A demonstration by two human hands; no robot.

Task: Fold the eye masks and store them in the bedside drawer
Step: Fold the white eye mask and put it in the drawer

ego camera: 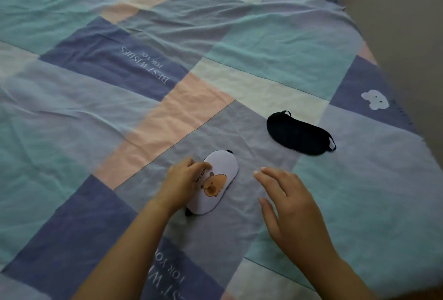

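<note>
Head view: two bare hands over a white eye mask on a patchwork bedsheet.

Left hand (182, 177) rests with curled fingers on the white eye mask (217, 179), seemingly pressing its left edge; right hand (285, 194) hovers spread and empty just right of it. The patchwork bedsheet (119, 112) is wrinkled, printed with lettering. A black eye mask (299, 134) lies flat beyond the right hand, well apart.

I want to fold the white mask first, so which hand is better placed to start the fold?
Left, probably. The left hand already rests its fingers on the white mask, while the right hand hovers open beside it, touching nothing. The black mask lies farther off.
</note>
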